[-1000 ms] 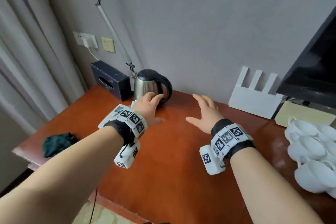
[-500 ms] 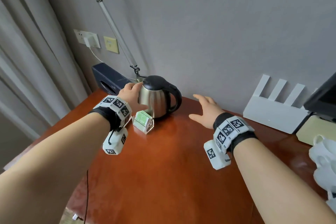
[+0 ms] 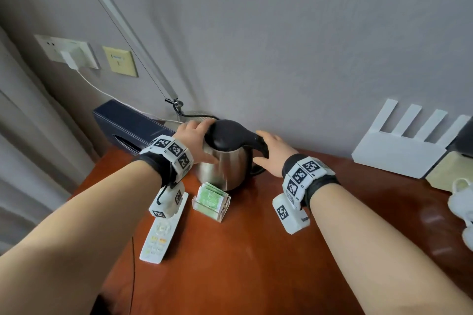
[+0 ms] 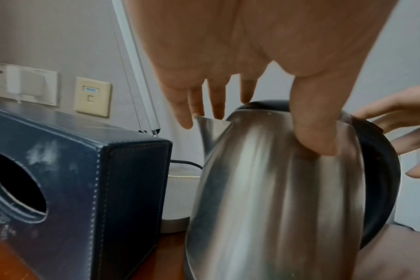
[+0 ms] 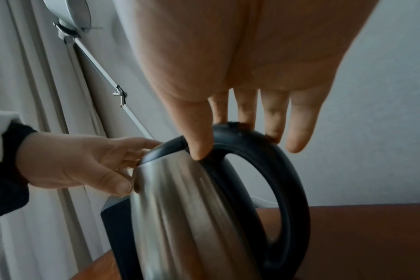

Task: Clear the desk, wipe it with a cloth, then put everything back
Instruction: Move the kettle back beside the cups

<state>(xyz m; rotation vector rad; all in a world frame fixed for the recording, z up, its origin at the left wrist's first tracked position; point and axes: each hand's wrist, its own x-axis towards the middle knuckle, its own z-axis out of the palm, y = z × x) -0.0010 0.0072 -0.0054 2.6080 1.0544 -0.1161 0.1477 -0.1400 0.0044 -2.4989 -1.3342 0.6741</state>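
A steel kettle (image 3: 225, 163) with a black lid and handle stands at the back of the red-brown desk (image 3: 243, 263). My left hand (image 3: 198, 139) grips its upper left side: the thumb presses the steel body (image 4: 276, 189) and the fingers reach past the spout. My right hand (image 3: 263, 147) rests on the black handle (image 5: 288, 180), fingers straight over its top and thumb tip touching its upper joint. In front of the kettle lie a clear holder of green packets (image 3: 211, 199) and a white remote control (image 3: 163, 227), which my left wrist partly covers.
A navy tissue box (image 3: 130, 125) stands left of the kettle, with a pale round base (image 4: 178, 199) behind it by the wall. A lamp arm (image 3: 133, 38) slants up the wall. A white router (image 3: 399, 151) and white cups (image 3: 460, 202) are on the right.
My right hand moved from above the desk onto the kettle's handle. My left hand slid higher on the kettle's body. The head view moved in closer, and the remote came into sight.
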